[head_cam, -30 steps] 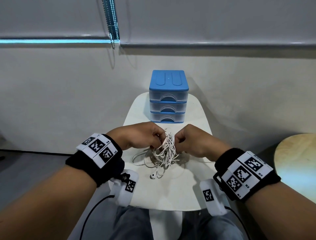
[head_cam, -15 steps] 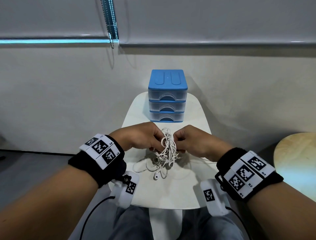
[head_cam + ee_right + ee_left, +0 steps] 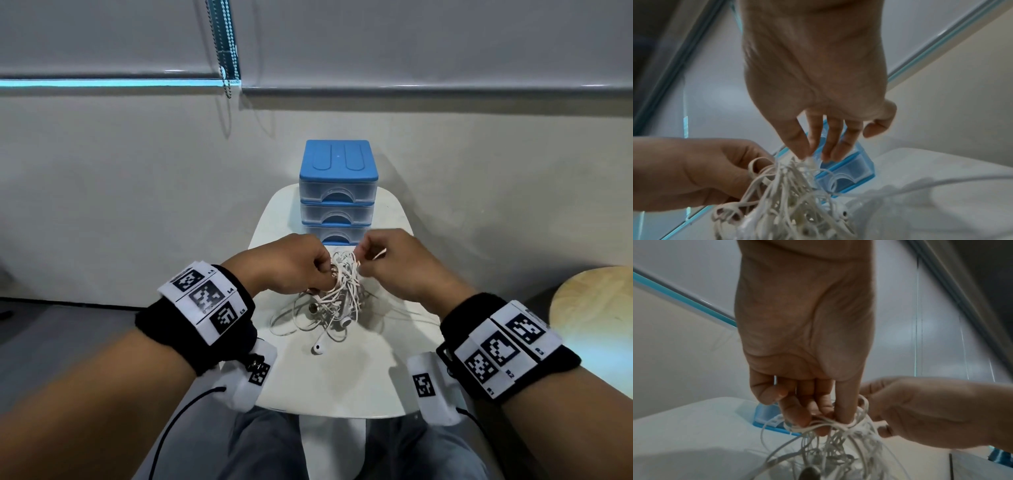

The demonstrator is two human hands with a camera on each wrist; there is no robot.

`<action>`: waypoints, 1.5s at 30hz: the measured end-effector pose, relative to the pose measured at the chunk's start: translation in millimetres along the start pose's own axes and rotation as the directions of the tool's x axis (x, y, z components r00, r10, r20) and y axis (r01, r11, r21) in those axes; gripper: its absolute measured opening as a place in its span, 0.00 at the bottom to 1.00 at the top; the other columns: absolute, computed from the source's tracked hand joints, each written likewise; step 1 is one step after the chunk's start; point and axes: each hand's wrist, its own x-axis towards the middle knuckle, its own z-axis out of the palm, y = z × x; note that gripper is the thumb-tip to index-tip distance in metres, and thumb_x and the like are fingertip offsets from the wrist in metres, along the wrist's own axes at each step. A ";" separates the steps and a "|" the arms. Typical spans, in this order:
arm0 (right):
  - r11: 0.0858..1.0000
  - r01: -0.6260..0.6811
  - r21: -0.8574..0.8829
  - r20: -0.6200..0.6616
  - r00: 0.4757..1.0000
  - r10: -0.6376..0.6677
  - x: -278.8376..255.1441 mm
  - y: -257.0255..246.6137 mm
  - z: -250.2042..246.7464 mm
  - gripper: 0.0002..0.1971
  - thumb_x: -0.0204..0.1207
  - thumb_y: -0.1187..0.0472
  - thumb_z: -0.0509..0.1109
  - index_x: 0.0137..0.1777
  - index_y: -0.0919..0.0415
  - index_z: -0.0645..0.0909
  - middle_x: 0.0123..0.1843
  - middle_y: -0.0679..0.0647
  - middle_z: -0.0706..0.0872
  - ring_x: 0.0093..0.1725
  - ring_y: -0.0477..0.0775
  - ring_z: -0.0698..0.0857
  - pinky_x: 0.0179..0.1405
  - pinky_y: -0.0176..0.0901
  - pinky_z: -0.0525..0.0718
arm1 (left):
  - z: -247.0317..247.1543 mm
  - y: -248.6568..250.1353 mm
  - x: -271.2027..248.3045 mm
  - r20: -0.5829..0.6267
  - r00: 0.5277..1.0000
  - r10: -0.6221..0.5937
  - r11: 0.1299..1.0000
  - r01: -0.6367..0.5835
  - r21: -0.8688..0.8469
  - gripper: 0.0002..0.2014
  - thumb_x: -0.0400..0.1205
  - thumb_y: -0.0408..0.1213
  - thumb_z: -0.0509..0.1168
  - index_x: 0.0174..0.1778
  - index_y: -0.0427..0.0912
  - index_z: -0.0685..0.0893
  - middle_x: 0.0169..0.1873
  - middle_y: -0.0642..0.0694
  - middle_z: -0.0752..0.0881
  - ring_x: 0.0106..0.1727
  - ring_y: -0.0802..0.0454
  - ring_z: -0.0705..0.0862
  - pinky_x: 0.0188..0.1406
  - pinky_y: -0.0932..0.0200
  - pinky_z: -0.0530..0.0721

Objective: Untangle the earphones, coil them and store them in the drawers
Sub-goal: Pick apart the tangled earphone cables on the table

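Untangling step: left hand (image 3: 291, 265) clamps earphones (image 3: 337, 294); right hand (image 3: 394, 263) pinches a strand above. Next: tease loops apart.

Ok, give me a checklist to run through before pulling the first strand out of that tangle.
1. Left hand holds the earphones: ok, its fingers curl round a bunch of strands.
2. Right hand has a strand: ok, its fingertips pinch the top of the bundle.
3. A free end identified: ok, an earbud lies loose on the white table.
4. Strand runs clear of knots: not ok, the cords cross densely below both hands.
5. Drawer unit ready to receive: not ok, all three drawers are shut.
6. How many earphone sets are tangled: cannot tell.
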 end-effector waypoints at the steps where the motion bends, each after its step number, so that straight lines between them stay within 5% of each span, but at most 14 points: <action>1: 0.999 0.028 0.017 -0.057 0.998 -0.027 -0.7 -5.8 0.1 0.09 0.71 0.68 0.76 0.43 0.52 0.83 0.44 0.47 0.87 0.40 0.49 0.82 0.44 0.44 0.79 | -0.6 1.6 -0.5 -0.010 1.000 0.005 1.000 -0.005 0.031 0.09 0.81 0.39 0.72 0.34 0.44 0.86 0.26 0.56 0.85 0.26 0.66 0.78 0.32 0.67 0.77; 6: 0.973 0.182 0.141 0.036 0.981 -0.189 -6.8 -22.3 3.4 0.11 0.75 0.61 0.78 0.54 0.50 0.82 0.54 0.48 0.86 0.43 0.47 0.83 0.49 0.38 0.82 | -10.2 2.4 -4.9 -0.014 1.000 0.024 0.998 -0.025 -0.060 0.05 0.79 0.38 0.75 0.38 0.45 0.89 0.31 0.53 0.86 0.30 0.58 0.79 0.36 0.62 0.78; 11: 0.986 0.168 0.008 0.166 0.972 -0.167 -7.8 -1.6 4.6 0.08 0.72 0.63 0.81 0.46 0.50 0.87 0.42 0.46 0.87 0.40 0.46 0.82 0.49 0.45 0.83 | -27.3 -6.7 -17.1 0.010 0.999 0.030 0.960 -0.026 -0.278 0.08 0.78 0.39 0.79 0.43 0.38 0.90 0.32 0.49 0.85 0.29 0.60 0.77 0.27 0.69 0.71; 15: 0.980 0.186 -0.064 0.254 0.953 -0.164 -10.6 -2.3 -0.5 0.10 0.70 0.60 0.83 0.47 0.47 0.89 0.49 0.44 0.90 0.52 0.47 0.87 0.62 0.50 0.84 | -36.7 -5.7 -21.6 -0.113 0.988 0.106 0.894 -0.144 -0.425 0.05 0.80 0.37 0.77 0.42 0.41 0.89 0.34 0.50 0.89 0.34 0.58 0.78 0.34 0.61 0.72; 19: 0.974 0.211 -0.080 0.159 0.967 -0.197 -14.0 -22.4 -4.9 0.15 0.65 0.32 0.73 0.44 0.37 0.90 0.52 0.37 0.88 0.60 0.44 0.85 0.70 0.64 0.78 | -35.2 0.7 -20.3 -0.264 0.947 0.181 0.808 -0.297 -0.508 0.03 0.82 0.32 0.74 0.43 0.41 0.86 0.40 0.44 0.90 0.39 0.57 0.81 0.37 0.65 0.76; 22: 0.954 0.259 -0.150 -0.014 0.964 -0.264 -16.3 -42.3 -15.1 0.15 0.68 0.32 0.70 0.37 0.40 0.88 0.43 0.41 0.84 0.51 0.45 0.83 0.60 0.62 0.79 | -26.9 -3.9 -15.4 -0.350 0.915 0.200 0.693 -0.385 -0.610 0.05 0.82 0.25 0.71 0.50 0.38 0.84 0.46 0.43 0.89 0.47 0.55 0.85 0.48 0.66 0.82; 25: 0.911 0.385 -0.147 -0.195 0.892 -0.408 -20.1 -64.4 -26.6 0.14 0.81 0.53 0.73 0.32 0.53 0.83 0.27 0.49 0.79 0.30 0.46 0.76 0.35 0.45 0.75 | -15.7 -10.4 -9.4 -0.176 0.947 0.270 0.728 -0.320 -0.607 0.14 0.80 0.22 0.71 0.61 0.34 0.83 0.57 0.38 0.89 0.62 0.47 0.87 0.65 0.56 0.84; 29: 0.852 0.521 -0.053 -0.353 0.788 -0.504 -26.7 -83.0 -27.7 0.07 0.83 0.61 0.70 0.43 0.57 0.86 0.29 0.50 0.86 0.30 0.50 0.87 0.35 0.52 0.85 | 1.6 -1.0 2.7 0.020 0.957 0.289 0.889 -0.260 -0.377 0.08 0.83 0.33 0.73 0.58 0.40 0.89 0.55 0.42 0.91 0.60 0.42 0.87 0.65 0.49 0.85; 33: 0.759 0.617 -0.208 -0.501 0.599 -0.625 -30.0 -81.3 -29.9 0.04 0.82 0.65 0.71 0.50 0.60 0.87 0.49 0.48 0.93 0.53 0.53 0.91 0.52 0.56 0.86 | 10.5 1.0 8.1 0.008 0.979 0.202 0.936 -0.190 -0.295 0.04 0.84 0.49 0.72 0.45 0.57 0.91 0.43 0.59 0.91 0.49 0.56 0.88 0.63 0.51 0.84; 35: 0.711 0.594 -0.376 -0.529 0.492 -0.691 -28.5 -76.6 -34.6 0.06 0.80 0.66 0.71 0.52 0.58 0.87 0.63 0.47 0.91 0.72 0.55 0.84 0.67 0.61 0.79 | 11.0 -0.2 8.5 -0.022 0.990 0.142 0.960 -0.143 -0.240 0.08 0.86 0.52 0.69 0.47 0.55 0.90 0.44 0.58 0.91 0.50 0.56 0.87 0.63 0.52 0.84; 38: 0.684 0.492 -0.539 -0.541 0.420 -0.729 -28.5 -74.6 -41.7 0.07 0.80 0.64 0.71 0.52 0.52 0.87 0.77 0.46 0.81 0.85 0.58 0.68 0.75 0.64 0.65 | 10.4 1.5 5.7 -0.086 0.991 0.106 0.975 -0.121 -0.189 0.13 0.89 0.48 0.63 0.44 0.49 0.88 0.42 0.52 0.89 0.45 0.55 0.84 0.58 0.52 0.81; 41: 0.699 0.336 -0.631 -0.541 0.455 -0.707 -30.1 -74.4 -46.5 0.09 0.77 0.61 0.71 0.54 0.47 0.86 0.87 0.50 0.69 0.89 0.64 0.59 0.76 0.74 0.59 | 8.2 6.0 3.8 -0.126 0.985 0.115 0.975 -0.136 -0.177 0.16 0.89 0.44 0.61 0.43 0.36 0.85 0.37 0.46 0.86 0.38 0.54 0.78 0.46 0.51 0.78; 43: 0.733 0.239 -0.637 -0.520 0.569 -0.638 -29.5 -71.9 -48.7 0.15 0.76 0.57 0.70 0.61 0.43 0.82 0.89 0.50 0.62 0.90 0.65 0.52 0.77 0.75 0.54 | 6.6 7.5 1.9 -0.158 0.977 0.143 0.969 -0.171 -0.180 0.18 0.90 0.40 0.60 0.38 0.30 0.76 0.31 0.46 0.77 0.32 0.56 0.71 0.38 0.53 0.71; 45: 0.788 0.169 -0.593 -0.460 0.732 -0.503 -28.0 -66.5 -48.6 0.22 0.76 0.51 0.70 0.70 0.39 0.75 0.88 0.46 0.63 0.90 0.62 0.47 0.77 0.75 0.51 | 5.1 7.5 1.0 -0.164 0.970 0.177 0.968 -0.202 -0.151 0.19 0.92 0.40 0.58 0.34 0.37 0.71 0.28 0.50 0.73 0.29 0.58 0.68 0.35 0.57 0.68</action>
